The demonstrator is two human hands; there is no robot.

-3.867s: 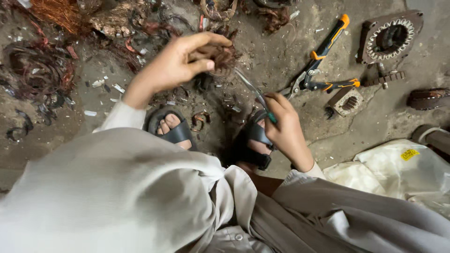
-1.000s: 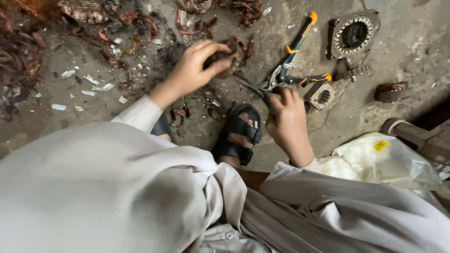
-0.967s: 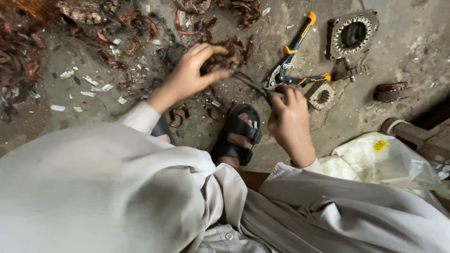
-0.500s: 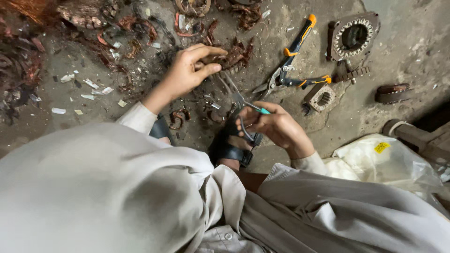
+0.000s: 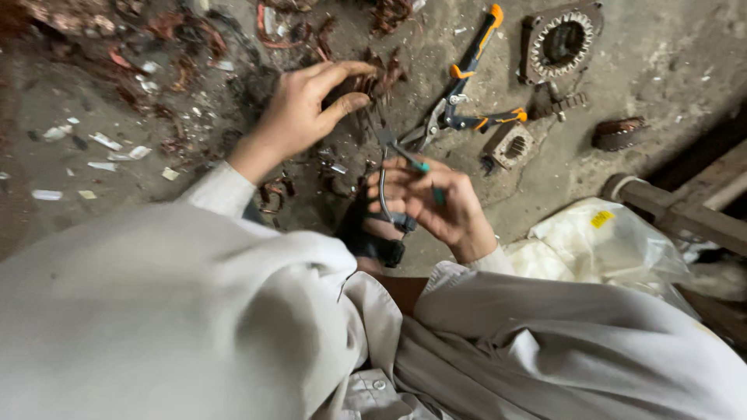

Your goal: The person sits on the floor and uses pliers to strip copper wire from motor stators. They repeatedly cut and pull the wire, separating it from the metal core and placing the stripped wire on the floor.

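My left hand point(image 5: 305, 110) pinches a small tangle of reddish copper wire point(image 5: 379, 78) above the dirty floor. My right hand point(image 5: 426, 199) holds a small pair of cutters with green-tipped handles point(image 5: 393, 159); the jaws point up toward the wire bundle and the handles are spread. A black sandal point(image 5: 379, 237) on my foot shows just under the right hand. My pale sleeves and lap fill the lower part of the view.
Orange-handled pliers point(image 5: 465, 85) lie on the concrete floor beyond my right hand. A round motor stator point(image 5: 562, 40) and smaller metal parts point(image 5: 511, 145) lie at the top right. Copper wire scraps point(image 5: 175, 35) litter the top left. A white plastic bag point(image 5: 599, 241) sits at the right.
My right hand has drawn back toward my body and turned palm-up with the cutters. The left hand still holds the wire bundle in about the same place.
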